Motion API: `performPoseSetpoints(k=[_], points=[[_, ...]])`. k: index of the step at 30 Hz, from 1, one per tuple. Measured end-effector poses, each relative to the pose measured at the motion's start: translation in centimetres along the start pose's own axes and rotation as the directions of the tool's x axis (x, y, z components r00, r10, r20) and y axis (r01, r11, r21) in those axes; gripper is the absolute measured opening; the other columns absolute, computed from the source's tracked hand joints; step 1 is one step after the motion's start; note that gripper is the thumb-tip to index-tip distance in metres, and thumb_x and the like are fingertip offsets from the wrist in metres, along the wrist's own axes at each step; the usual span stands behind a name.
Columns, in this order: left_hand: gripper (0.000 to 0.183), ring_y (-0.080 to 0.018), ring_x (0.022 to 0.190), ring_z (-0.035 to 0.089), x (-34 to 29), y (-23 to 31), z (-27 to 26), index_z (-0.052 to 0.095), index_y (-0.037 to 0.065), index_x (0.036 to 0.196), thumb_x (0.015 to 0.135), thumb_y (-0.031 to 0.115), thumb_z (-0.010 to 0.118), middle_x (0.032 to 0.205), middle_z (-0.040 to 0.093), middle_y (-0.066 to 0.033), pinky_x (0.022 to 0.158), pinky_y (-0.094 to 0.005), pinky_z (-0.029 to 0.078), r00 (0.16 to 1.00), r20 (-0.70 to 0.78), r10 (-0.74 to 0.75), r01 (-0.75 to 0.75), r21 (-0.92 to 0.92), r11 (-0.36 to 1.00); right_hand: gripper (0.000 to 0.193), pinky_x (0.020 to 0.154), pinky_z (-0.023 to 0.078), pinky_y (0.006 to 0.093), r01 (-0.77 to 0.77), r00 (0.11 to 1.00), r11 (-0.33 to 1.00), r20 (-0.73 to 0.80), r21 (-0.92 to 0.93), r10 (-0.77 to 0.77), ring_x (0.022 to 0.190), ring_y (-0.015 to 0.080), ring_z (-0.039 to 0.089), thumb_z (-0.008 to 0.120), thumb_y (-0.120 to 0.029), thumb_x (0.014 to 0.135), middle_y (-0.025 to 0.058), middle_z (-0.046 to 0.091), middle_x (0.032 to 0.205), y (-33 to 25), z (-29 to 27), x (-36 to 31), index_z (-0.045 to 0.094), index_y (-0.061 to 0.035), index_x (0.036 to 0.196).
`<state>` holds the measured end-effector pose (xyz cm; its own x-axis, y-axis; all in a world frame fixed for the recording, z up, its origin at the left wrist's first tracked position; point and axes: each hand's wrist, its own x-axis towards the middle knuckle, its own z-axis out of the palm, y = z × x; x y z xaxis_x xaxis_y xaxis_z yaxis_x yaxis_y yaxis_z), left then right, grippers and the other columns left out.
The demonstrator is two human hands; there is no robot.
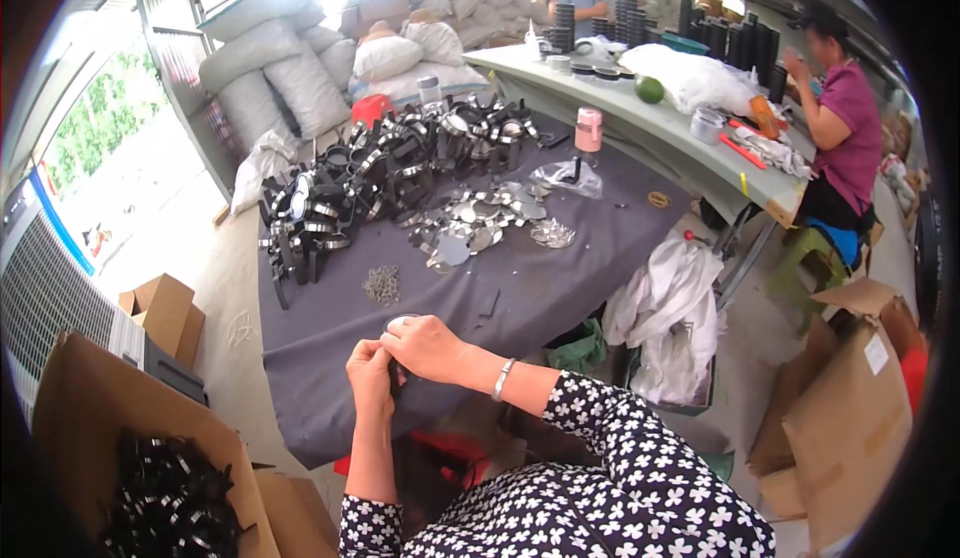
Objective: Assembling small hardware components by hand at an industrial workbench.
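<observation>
Close to the near edge of the cloth-covered table [560, 303], both my hands are closed together on a small black part with a round silvery top [402, 320]. My left hand [370, 376] pinches its lower side, while my right hand [428, 349] grips from above and hides most of it. Beyond them lie a small heap of thin metal bits [381, 285] and a flat dark strip [488, 303]. Farther back are scattered silver discs [455, 249], a cluster of small shiny pieces [552, 234] and a large pile of black parts with silver rings [400, 163].
A pink-lidded jar [589, 130] and a plastic bag [568, 180] stand toward the table's far right. An open carton [150, 398] of black parts is at lower left; another carton [840, 428] is at right. Two people sit by the long table [640, 118]. White cloth [665, 308] hangs nearby.
</observation>
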<state>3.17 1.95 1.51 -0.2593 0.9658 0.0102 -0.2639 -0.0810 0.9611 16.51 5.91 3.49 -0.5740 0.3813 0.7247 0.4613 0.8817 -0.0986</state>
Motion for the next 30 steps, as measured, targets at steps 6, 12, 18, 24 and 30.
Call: performPoseSetpoints(k=[6,12,18,24,30], points=[[0.009,-0.0107,0.044,0.05,0.0,0.1,-0.3,0.053,0.003,0.08,0.086,0.003,0.059,0.064,0.057,-0.0051,0.038,-0.0234,0.039,0.999,-0.035,-0.014,0.014,-0.01,1.0,0.01,0.064,0.051,0.0357,0.04,0.994,0.999,-0.102,0.032,-0.037,0.071,0.0245,0.062,0.06,-0.013,0.072,0.0076,0.058,0.073,-0.3,0.5,-0.2,0.054,-0.0055,0.074],[0.006,-0.012,0.046,0.051,0.2,-0.1,-0.8,0.054,0.004,0.081,0.085,0.003,0.059,0.066,0.057,-0.0049,0.038,-0.0256,0.041,1.0,-0.004,-0.024,0.024,0.046,0.999,0.011,0.071,0.05,0.0354,-0.081,0.996,0.92,0.068,0.384,0.059,0.077,0.0259,0.063,0.065,-0.016,0.076,0.0072,0.062,0.077,3.3,-0.1,0.3,0.061,-0.0064,0.079],[0.006,-0.0123,0.044,0.05,0.0,0.4,-0.9,0.054,0.002,0.081,0.085,0.003,0.059,0.066,0.056,-0.0054,0.038,-0.0253,0.04,0.998,0.009,-0.069,0.069,0.017,0.997,0.012,0.07,0.049,0.0345,-0.128,0.99,0.781,0.122,0.611,0.067,0.076,0.0247,0.062,0.07,-0.015,0.073,0.0069,0.062,0.076,4.1,0.3,0.4,0.065,-0.0064,0.078],[0.006,-0.0134,0.045,0.051,0.2,0.8,-0.4,0.054,0.003,0.082,0.084,0.003,0.06,0.064,0.055,-0.0053,0.037,-0.0267,0.041,0.993,-0.048,-0.112,0.116,0.098,0.988,0.012,0.07,0.049,0.0335,-0.152,0.988,0.764,0.096,0.627,0.117,0.076,0.0236,0.063,0.07,-0.015,0.072,0.0072,0.062,0.077,4.5,0.6,0.1,0.065,-0.0067,0.079],[0.006,-0.0116,0.042,0.048,0.3,0.6,-1.1,0.055,0.001,0.079,0.083,0.0,0.059,0.067,0.055,-0.0056,0.036,-0.0246,0.038,0.997,-0.047,-0.058,0.062,0.078,0.995,0.021,0.08,0.05,0.0389,-0.377,0.917,0.92,0.182,0.108,0.355,0.092,0.0286,0.063,0.07,-0.024,0.075,0.0127,0.064,0.092,6.3,-2.8,-1.5,0.067,-0.0051,0.086]])
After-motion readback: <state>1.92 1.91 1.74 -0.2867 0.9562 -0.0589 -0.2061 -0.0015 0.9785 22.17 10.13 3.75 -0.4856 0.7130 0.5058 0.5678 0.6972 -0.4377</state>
